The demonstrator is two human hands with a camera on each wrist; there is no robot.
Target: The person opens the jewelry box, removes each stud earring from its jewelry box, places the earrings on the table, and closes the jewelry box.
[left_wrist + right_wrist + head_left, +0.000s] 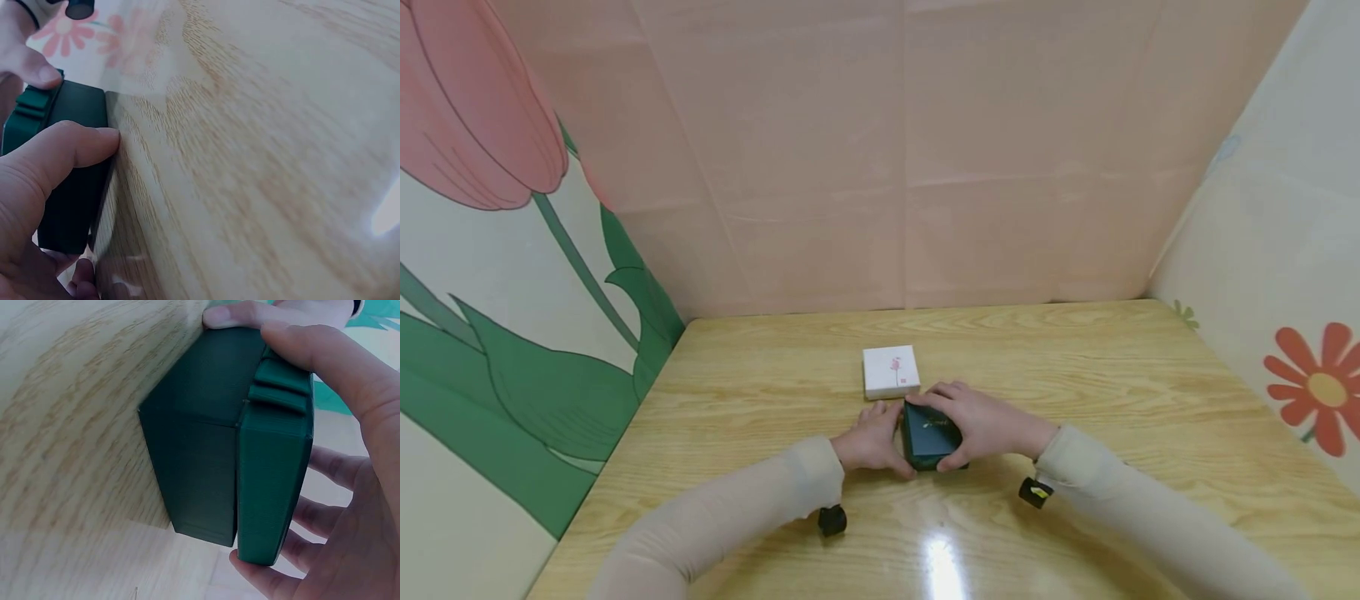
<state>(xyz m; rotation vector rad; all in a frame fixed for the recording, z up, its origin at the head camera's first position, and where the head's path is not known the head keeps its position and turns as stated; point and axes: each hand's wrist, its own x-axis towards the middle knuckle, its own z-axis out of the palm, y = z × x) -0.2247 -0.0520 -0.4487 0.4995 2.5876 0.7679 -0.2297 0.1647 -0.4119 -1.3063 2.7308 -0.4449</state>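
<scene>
A dark green gift box (934,435) lies on the table between both hands in the head view. Its brighter green lid (272,487) has a folded ribbon band on one side, and a thin gap separates it from the darker base (195,469) in the right wrist view. My right hand (988,423) grips the lid, with its thumb by the ribbon and fingers across the opposite edge. My left hand (871,442) holds the base from the left, its thumb on the near side; in the left wrist view its other fingers are partly hidden.
Just behind the green box is a white box (890,371) with a pink flower print. The wooden table (760,358) meets a pink cloth backdrop (902,167) at its far edge. Flower-printed panels stand at left and right.
</scene>
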